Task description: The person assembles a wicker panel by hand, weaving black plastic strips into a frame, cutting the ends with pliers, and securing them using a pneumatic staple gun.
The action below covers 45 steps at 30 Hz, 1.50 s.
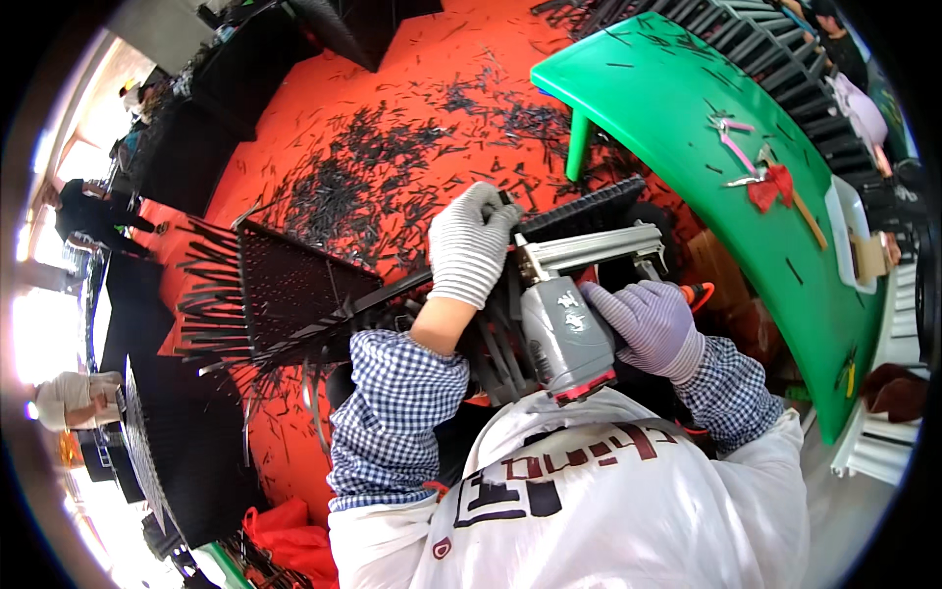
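My right hand [650,326], in a striped glove, is wrapped round the handle of a grey and silver air stapler [564,339]. An orange hose [703,294] shows beside that hand. The stapler's nose is close to the fingers of my left hand [469,250], which is closed in a white-and-grey striped glove. A small black strip end [506,197] shows at its fingertips. Below and beside it lies a black woven panel [304,285] on a frame, with loose strips fanning out to the left. Another black woven part [584,208] slants up behind the stapler.
Black strip scraps [363,167] cover much of the red floor [461,49]. On the right, a green table [677,98] holds pink-handled pliers [736,147], a hammer [807,218] and a white bin [850,236]. Black woven panels [186,432] stand left, and people work farther off.
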### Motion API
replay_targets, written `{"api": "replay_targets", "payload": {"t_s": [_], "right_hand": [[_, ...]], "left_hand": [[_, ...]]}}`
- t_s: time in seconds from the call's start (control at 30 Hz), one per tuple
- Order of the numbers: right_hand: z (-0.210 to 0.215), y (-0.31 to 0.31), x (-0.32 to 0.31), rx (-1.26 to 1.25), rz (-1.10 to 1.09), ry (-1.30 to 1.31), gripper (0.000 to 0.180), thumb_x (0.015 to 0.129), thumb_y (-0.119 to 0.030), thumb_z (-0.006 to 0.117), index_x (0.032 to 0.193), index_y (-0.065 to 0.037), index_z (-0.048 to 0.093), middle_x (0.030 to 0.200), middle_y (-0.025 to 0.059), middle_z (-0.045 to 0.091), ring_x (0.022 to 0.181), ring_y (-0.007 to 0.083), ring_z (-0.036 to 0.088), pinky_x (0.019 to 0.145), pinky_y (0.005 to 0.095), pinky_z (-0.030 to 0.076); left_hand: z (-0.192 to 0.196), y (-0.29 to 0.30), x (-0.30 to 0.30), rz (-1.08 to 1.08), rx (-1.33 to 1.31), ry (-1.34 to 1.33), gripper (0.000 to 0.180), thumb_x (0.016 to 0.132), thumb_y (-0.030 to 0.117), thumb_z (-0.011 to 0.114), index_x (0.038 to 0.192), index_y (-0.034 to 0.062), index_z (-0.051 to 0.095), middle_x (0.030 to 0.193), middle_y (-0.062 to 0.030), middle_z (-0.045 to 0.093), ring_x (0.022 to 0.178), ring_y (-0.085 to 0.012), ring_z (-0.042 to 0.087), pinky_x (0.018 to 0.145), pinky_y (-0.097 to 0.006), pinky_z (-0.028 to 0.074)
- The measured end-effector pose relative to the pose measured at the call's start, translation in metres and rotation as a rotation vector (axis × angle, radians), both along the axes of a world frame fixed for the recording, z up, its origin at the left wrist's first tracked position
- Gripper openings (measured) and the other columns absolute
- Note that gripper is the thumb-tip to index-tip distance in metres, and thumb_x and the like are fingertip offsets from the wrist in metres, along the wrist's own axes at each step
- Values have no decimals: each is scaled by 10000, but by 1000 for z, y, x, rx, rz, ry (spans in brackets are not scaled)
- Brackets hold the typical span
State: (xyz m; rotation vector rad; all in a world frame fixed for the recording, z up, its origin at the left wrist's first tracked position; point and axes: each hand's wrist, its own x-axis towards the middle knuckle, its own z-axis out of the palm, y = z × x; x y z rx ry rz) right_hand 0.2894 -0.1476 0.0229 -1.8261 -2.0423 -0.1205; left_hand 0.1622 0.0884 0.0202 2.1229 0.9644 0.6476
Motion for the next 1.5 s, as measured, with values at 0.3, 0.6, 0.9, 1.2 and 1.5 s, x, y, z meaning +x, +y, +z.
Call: {"api": "replay_targets", "payload": {"t_s": [0.3,0.6,0.9,1.2,1.5], "right_hand": [[-11,-8,-5,-38,-7,-23,677,712,-149,734,1358,-28,571,827,47,636,733,219,652,681,348,534],[-18,-5,-5,0,-25,-62,580,768,-152,680,1330,-35,596,813,39,640,709,199,650,663,341,537],[-21,-6,-4,-5,-34,-113,527,806,-165,664,1319,-57,611,831,30,659,724,190,664,666,329,546],[-20,-3,-7,-16,-42,-142,521,817,-170,670,1323,-61,606,848,26,669,735,181,670,668,328,553],[-29,-4,-7,11,-59,-56,631,722,-170,717,1323,-29,587,817,72,627,706,255,641,646,393,521]], "left_hand": [[1,-4,-5,39,-124,-38,121,856,61,787,836,23,675,661,10,559,622,-63,486,569,-248,428],[1,-7,-3,74,-117,-40,121,857,75,787,848,19,680,666,-11,596,616,-63,517,571,-251,455],[1,-5,-1,72,-77,-66,118,855,93,789,852,27,691,644,-6,595,602,-63,523,569,-250,456],[-2,-2,-4,74,-83,-94,157,862,113,795,844,28,665,638,-34,605,568,-102,512,563,-291,459],[-4,0,1,74,-71,-46,161,878,103,783,830,20,654,661,-13,594,621,-75,547,582,-255,473]]}}
